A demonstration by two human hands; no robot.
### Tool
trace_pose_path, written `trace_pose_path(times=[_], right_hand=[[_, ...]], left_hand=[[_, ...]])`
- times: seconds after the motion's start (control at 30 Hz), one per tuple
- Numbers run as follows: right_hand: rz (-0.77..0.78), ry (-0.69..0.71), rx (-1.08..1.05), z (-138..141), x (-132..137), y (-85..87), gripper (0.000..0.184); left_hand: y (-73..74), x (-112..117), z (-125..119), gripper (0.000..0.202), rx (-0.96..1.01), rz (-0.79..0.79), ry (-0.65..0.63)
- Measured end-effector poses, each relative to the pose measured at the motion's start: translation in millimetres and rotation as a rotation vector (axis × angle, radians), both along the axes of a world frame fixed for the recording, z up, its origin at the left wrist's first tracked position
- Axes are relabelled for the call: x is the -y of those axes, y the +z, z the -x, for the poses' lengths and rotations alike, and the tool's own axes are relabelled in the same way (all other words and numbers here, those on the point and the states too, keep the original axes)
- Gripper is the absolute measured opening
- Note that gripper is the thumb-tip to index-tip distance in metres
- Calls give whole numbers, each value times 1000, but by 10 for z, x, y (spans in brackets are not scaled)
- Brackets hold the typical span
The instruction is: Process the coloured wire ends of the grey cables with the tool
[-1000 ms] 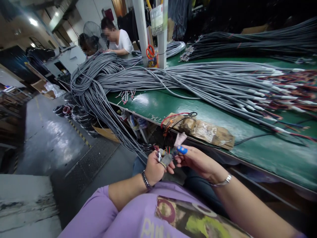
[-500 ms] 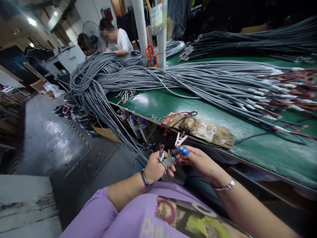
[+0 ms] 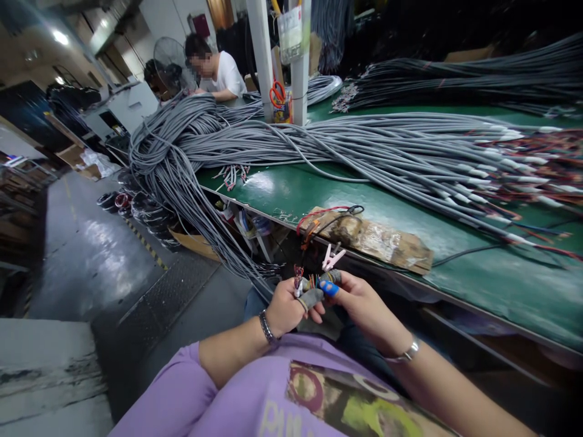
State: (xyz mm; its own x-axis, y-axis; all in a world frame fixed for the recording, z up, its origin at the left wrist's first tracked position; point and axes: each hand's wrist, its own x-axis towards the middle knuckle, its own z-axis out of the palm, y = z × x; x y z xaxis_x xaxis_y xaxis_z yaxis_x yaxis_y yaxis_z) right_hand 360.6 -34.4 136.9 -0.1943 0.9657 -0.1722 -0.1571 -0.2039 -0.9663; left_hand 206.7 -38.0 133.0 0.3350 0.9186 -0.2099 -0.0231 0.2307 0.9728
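Observation:
My left hand [image 3: 286, 306], with a grey cover on its thumb, is closed around the end of a grey cable whose coloured wires [image 3: 313, 281] fan out above the thumb. My right hand [image 3: 350, 291] wears a blue cover on the thumb and a grey one on a finger. Its thumb and finger are pinched at the tips of these wires, though the exact strand is too small to make out. A pink clothes-peg-like clip [image 3: 333, 257] stands just behind the right fingers at the bench edge. Several grey cables [image 3: 228, 243] hang down to my left hand's side.
A large bundle of grey cables [image 3: 319, 142] lies across the green bench [image 3: 291, 189]. A taped cardboard-like piece [image 3: 382, 240] with red and black leads rests at its edge. Orange-handled scissors [image 3: 277, 94] hang at a post. Another person [image 3: 228, 76] sits beyond.
My right hand has shifted slightly left, its thumb turned downward and closer to the left thumb at the wires. The left hand has stayed nearly still.

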Motion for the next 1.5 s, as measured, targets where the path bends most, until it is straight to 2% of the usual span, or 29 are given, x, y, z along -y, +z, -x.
trace_pose_path(times=[0.17,0.33,0.53,0.7,0.9,1.07,1.13,1.2,1.37,1.5], right_hand=[[-2,-34,-5,20,20,6,38],[-39,33,-52,-41,17,-44,34],[166,-3,-333,-167,-56,-106,47],[199,100,-282,-146,-11,10,44],[-12,-20,-1,-5,48,73,38],[-34,-28,30,43,66,8,38],[-17,-26,32,58,78,-11,38],[-10,-42,25,73,90,-18,39],[-60,-85,47,92,107,8,41],[-49,-56,28,86,109,-2,41]], left_hand=[[-12,9,6,46,-8,-33,115],[-13,3,7,45,41,-16,195],[62,-18,-16,46,150,7,233],[56,-6,-58,42,106,-18,235],[7,23,-20,42,7,-17,161],[-12,51,16,43,-17,18,-39],[-23,58,17,43,-15,27,-78],[-33,57,9,41,10,32,-26],[-7,20,-26,40,128,82,243],[35,4,-33,39,186,112,284]])
